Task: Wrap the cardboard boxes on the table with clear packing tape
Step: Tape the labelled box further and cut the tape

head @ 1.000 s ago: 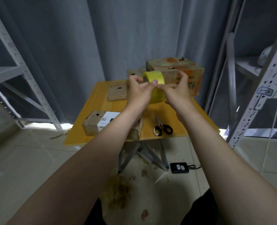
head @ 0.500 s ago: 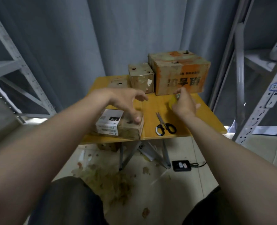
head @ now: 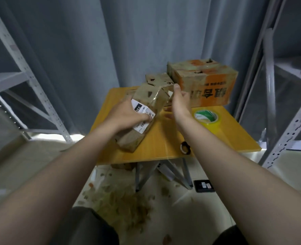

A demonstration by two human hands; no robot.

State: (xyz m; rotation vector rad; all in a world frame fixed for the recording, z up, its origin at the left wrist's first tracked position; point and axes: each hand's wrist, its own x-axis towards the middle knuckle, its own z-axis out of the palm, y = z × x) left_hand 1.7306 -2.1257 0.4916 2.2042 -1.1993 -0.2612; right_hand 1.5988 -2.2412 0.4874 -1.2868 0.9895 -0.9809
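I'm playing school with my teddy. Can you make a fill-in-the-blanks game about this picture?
1. The left hand holds a brown box with a ____ label.
2. The tape roll lies on the table, to the ____ of the right hand.
3. The big box at the back has ____ patches.

Missing words: white; right; orange.

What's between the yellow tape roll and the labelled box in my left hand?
Head view: the right hand and its wrist lie between the tape roll and the labelled box, over bare table.
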